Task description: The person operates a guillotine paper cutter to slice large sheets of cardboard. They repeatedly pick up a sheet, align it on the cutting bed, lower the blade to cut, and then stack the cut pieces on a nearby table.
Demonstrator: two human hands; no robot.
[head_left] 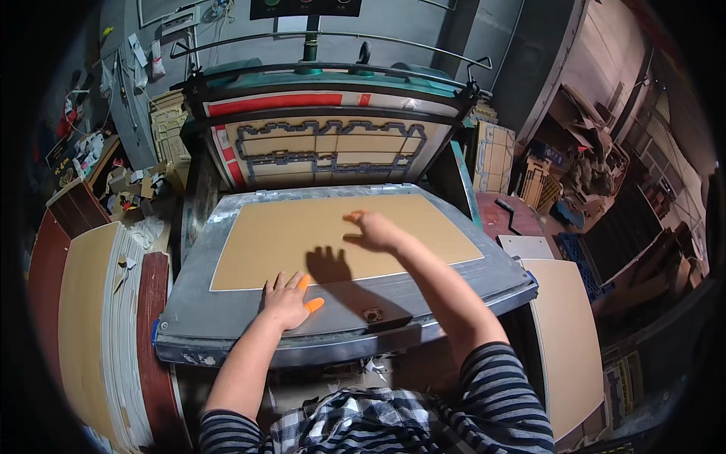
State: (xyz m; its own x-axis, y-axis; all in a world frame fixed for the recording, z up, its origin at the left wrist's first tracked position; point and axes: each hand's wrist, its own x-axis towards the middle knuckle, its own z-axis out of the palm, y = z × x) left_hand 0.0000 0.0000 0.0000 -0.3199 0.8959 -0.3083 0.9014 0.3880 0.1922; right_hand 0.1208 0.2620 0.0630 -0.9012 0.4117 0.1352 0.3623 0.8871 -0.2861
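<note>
A tan cardboard sheet [280, 234] lies flat on the grey metal bed [198, 314] of a press. My left hand [287, 303] rests at the sheet's near edge, fingers spread and the fingertips over the edge. Orange finger covers sit on two of its digits. Above the sheet's middle right hovers my right hand [374, 231], fingers apart, with an orange cover on a fingertip and nothing held. Its shadow falls on the sheet to the left. Behind the bed, the raised press plate carries a cutting die [325, 155] with dark foam-lined outlines.
At left stands a stack of cardboard sheets [87, 303] beside a dark red board [155, 340]. More cardboard [567, 325] lies to the right of the bed. A black crank handle [508, 216] sits on a red surface. A guard bar [333, 34] crosses above the press.
</note>
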